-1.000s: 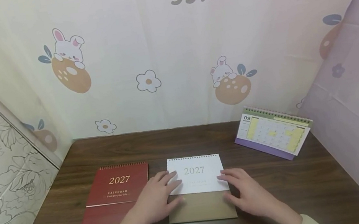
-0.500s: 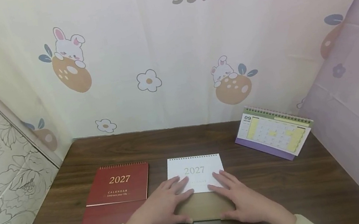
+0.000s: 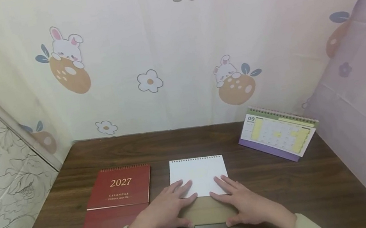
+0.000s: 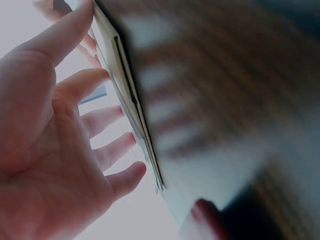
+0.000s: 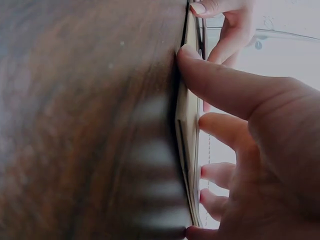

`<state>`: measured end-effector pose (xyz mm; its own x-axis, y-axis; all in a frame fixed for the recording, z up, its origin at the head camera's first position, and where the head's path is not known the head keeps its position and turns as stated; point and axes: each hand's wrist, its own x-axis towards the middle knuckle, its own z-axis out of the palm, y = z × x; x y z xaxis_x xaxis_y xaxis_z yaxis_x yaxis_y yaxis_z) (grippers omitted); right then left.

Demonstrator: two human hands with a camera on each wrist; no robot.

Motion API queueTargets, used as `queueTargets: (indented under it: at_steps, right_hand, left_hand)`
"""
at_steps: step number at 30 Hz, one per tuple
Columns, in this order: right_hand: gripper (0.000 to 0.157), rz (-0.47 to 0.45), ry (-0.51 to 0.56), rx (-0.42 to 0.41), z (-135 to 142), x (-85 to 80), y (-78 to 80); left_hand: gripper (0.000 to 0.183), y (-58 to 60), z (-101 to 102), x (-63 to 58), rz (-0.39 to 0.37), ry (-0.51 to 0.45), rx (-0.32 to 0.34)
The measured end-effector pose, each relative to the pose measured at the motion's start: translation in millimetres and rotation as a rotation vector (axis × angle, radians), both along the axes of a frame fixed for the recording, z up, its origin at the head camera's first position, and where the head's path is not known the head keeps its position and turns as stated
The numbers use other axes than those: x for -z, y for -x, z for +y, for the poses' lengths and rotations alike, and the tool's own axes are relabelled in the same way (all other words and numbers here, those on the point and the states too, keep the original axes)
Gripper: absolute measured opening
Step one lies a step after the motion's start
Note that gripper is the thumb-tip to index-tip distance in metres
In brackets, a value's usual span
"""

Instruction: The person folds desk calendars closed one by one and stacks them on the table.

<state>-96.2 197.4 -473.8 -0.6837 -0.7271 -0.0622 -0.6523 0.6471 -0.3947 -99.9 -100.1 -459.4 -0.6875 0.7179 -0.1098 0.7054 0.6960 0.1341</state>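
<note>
A white-covered desk calendar (image 3: 197,170) with a khaki base (image 3: 208,209) lies folded flat on the table. My left hand (image 3: 169,210) rests its spread fingers on the left part of it, and my right hand (image 3: 249,203) rests on the right part. Both thumbs are at the calendar's front edge. In the left wrist view, the fingertips of the left hand (image 4: 65,130) touch the upper face near the calendar's side edge (image 4: 127,82). In the right wrist view, the right hand (image 5: 270,135) has its thumb against the calendar's edge (image 5: 186,120).
To the left lies a red 2027 calendar (image 3: 120,190), close to my left forearm. A calendar with a purple base (image 3: 279,133) sits at the back right of the wooden table (image 3: 308,190). A printed curtain (image 3: 173,52) hangs behind the table.
Both hands have moved inward from the calendar's sides onto its cover, with thumbs now at the front edge. The cover's gold lettering has faded from sight. The calendars have stayed in place.
</note>
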Motion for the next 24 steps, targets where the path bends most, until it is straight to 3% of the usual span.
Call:
queueTargets:
  at_steps: [7,15,19,24]
  right_hand:
    - [0.082,-0.002,-0.022,0.002,-3,-4.7,0.1]
    - [0.081,0.022,0.007,0.035,-2,-4.2,-0.9]
    - [0.068,0.056,0.021,0.096,-2,-4.1,2.0]
    - [0.041,0.177,0.044,0.202,0,-3.9,9.5]
  left_hand:
    - [0.079,-0.2,-1,-1.5,0.018,0.041,0.006]
    - [0.065,4.4,0,-0.9,0.045,-0.023,-0.003]
    - [0.051,9.6,-2,-4.6,0.077,-0.077,-0.062]
    - [0.036,14.7,-7,-9.1,0.079,-0.14,-0.209]
